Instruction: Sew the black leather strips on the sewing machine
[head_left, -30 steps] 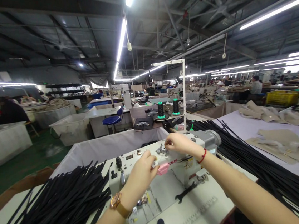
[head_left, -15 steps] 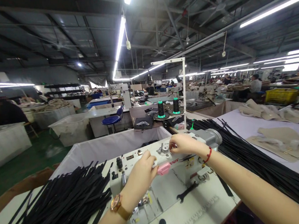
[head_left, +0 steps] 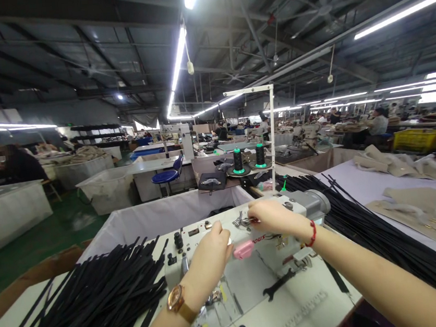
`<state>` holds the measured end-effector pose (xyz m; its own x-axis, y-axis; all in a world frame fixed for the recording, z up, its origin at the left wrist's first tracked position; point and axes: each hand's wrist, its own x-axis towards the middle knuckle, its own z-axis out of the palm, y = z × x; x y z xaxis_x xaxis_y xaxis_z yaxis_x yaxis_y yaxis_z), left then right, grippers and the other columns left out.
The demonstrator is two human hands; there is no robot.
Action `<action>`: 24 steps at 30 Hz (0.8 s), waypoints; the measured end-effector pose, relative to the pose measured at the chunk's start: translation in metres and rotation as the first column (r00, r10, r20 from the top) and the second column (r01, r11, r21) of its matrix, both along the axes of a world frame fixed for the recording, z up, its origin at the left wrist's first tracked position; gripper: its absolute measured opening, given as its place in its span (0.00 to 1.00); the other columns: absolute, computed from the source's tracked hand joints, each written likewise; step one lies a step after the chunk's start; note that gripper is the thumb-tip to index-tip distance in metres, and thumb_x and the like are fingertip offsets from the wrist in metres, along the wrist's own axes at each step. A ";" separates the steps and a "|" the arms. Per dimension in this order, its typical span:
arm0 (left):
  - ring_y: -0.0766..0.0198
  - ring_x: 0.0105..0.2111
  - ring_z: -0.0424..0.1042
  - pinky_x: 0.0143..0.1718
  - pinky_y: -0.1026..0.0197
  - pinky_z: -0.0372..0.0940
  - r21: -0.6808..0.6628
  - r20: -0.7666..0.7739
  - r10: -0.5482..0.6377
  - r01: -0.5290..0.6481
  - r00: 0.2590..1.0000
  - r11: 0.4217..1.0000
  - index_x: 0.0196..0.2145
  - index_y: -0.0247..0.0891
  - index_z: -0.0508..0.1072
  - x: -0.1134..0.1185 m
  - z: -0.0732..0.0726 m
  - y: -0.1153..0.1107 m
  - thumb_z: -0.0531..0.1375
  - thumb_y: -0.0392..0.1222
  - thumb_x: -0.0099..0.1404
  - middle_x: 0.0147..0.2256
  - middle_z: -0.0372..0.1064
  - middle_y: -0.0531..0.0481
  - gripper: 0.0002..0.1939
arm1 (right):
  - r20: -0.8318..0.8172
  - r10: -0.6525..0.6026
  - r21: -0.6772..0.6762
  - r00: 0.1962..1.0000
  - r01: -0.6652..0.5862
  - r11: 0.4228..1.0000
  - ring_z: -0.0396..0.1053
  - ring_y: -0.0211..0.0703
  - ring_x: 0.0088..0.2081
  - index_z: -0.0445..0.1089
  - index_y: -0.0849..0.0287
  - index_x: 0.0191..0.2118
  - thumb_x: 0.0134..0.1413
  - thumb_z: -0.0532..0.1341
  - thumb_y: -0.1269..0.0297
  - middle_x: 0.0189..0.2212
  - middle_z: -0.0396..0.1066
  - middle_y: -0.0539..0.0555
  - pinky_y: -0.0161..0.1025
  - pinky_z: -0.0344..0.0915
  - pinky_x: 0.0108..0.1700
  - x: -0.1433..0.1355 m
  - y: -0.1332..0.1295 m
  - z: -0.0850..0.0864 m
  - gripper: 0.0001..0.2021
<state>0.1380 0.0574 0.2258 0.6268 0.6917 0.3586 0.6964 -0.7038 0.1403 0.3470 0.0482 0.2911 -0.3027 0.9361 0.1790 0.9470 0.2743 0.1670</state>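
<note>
Over the top of a white sewing machine [head_left: 194, 235], my left hand [head_left: 211, 248] is closed, with the edge of a small white object [head_left: 229, 241] showing at its fingertips. My right hand [head_left: 265, 215] has its fingers pinched at a metal fitting [head_left: 241, 220] on the machine's top; what they grip, if anything, is hidden. A pink plastic piece [head_left: 244, 249] sits on the machine's front, just right of my left hand. On the machine bed below lies a black open-ended wrench [head_left: 278, 285].
Long black strips [head_left: 80, 300] are heaped on the left, and more black strips [head_left: 383, 234] run along the right. Two black thread cones [head_left: 237, 160] stand behind on a white thread stand [head_left: 272, 136]. Beige pieces [head_left: 415, 201] lie on the right-hand table. A white-lined bin [head_left: 161, 214] borders the machine's back.
My right hand has turned and its fingers now come closer over the metal fitting, where a round disc showed before. My left hand stays nearly in place. The view has shifted slightly.
</note>
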 end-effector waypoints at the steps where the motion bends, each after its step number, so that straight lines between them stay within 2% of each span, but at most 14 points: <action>1: 0.62 0.33 0.68 0.35 0.61 0.61 0.001 0.004 0.000 0.000 1.000 1.000 0.34 0.37 0.67 0.000 0.000 0.000 0.55 0.35 0.67 0.39 0.60 0.47 0.03 | 0.006 -0.021 0.000 1.000 0.021 1.000 0.73 0.45 0.33 0.74 0.59 0.29 0.52 0.57 0.67 0.33 0.76 0.56 0.35 0.58 0.30 0.003 0.001 0.001 0.08; 4: 0.62 0.34 0.69 0.36 0.61 0.61 0.006 0.013 0.002 -0.002 1.000 1.000 0.34 0.37 0.67 0.000 0.000 0.000 0.55 0.34 0.67 0.39 0.60 0.47 0.03 | 0.006 -0.072 0.037 0.997 0.071 0.997 0.74 0.48 0.36 0.74 0.60 0.32 0.53 0.55 0.69 0.35 0.76 0.59 0.36 0.58 0.31 0.004 0.011 0.002 0.10; 7: 0.61 0.34 0.69 0.35 0.61 0.61 0.001 0.013 0.000 0.000 1.000 1.000 0.34 0.37 0.68 0.000 0.000 0.000 0.56 0.34 0.66 0.39 0.61 0.47 0.02 | 0.003 -0.041 0.069 0.999 0.041 0.997 0.74 0.47 0.37 0.74 0.58 0.36 0.55 0.54 0.67 0.39 0.75 0.57 0.36 0.59 0.32 -0.006 0.011 0.000 0.11; 10: 0.61 0.35 0.69 0.35 0.61 0.61 -0.003 0.028 -0.006 0.006 1.000 1.000 0.34 0.37 0.68 0.000 -0.001 0.001 0.55 0.34 0.66 0.39 0.61 0.47 0.03 | 0.015 -0.005 0.055 1.000 0.004 0.998 0.74 0.45 0.35 0.74 0.57 0.34 0.54 0.55 0.66 0.37 0.76 0.55 0.35 0.60 0.32 -0.004 0.000 -0.004 0.09; 12: 0.61 0.35 0.69 0.36 0.61 0.61 -0.002 0.038 -0.007 0.007 0.999 1.000 0.34 0.37 0.68 0.000 -0.001 0.001 0.55 0.33 0.66 0.39 0.61 0.47 0.03 | 0.018 -0.026 0.045 1.000 0.025 0.999 0.74 0.45 0.33 0.74 0.58 0.31 0.53 0.56 0.67 0.35 0.76 0.55 0.35 0.60 0.31 0.006 -0.001 -0.006 0.09; 15: 0.61 0.35 0.69 0.36 0.62 0.61 -0.006 0.032 0.001 -0.001 1.000 1.000 0.35 0.37 0.68 0.002 0.000 0.001 0.55 0.32 0.66 0.39 0.61 0.47 0.04 | 0.008 -0.091 0.069 0.996 0.090 0.994 0.74 0.48 0.36 0.75 0.60 0.33 0.54 0.55 0.69 0.36 0.76 0.58 0.35 0.61 0.32 0.014 0.011 -0.004 0.10; 18: 0.61 0.36 0.69 0.37 0.62 0.61 -0.015 0.028 0.011 -0.011 1.000 1.000 0.35 0.37 0.69 0.003 0.000 0.000 0.54 0.32 0.66 0.39 0.61 0.47 0.04 | 0.006 -0.081 0.099 0.997 0.080 0.992 0.74 0.47 0.39 0.74 0.59 0.36 0.56 0.53 0.68 0.40 0.76 0.58 0.35 0.62 0.34 0.003 0.020 -0.003 0.12; 21: 0.61 0.36 0.69 0.38 0.61 0.62 -0.029 0.025 0.016 -0.015 1.000 0.999 0.36 0.37 0.68 0.003 0.000 0.000 0.54 0.31 0.65 0.40 0.61 0.47 0.05 | 0.031 -0.016 0.088 0.999 0.013 0.996 0.75 0.45 0.35 0.74 0.57 0.35 0.55 0.54 0.67 0.38 0.76 0.56 0.35 0.63 0.34 -0.006 0.007 -0.006 0.10; 24: 0.61 0.36 0.69 0.38 0.61 0.62 -0.030 0.025 0.013 -0.012 1.000 0.999 0.35 0.37 0.68 0.002 -0.001 0.000 0.54 0.31 0.65 0.40 0.61 0.47 0.05 | 0.050 -0.023 0.068 0.998 0.019 0.997 0.75 0.47 0.33 0.75 0.60 0.32 0.52 0.56 0.69 0.35 0.77 0.58 0.36 0.63 0.33 0.001 -0.004 -0.008 0.09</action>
<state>0.1401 0.0569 0.2245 0.6090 0.7103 0.3531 0.7013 -0.6901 0.1788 0.3483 0.0442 0.2827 -0.2933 0.9286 0.2272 0.9423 0.2407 0.2326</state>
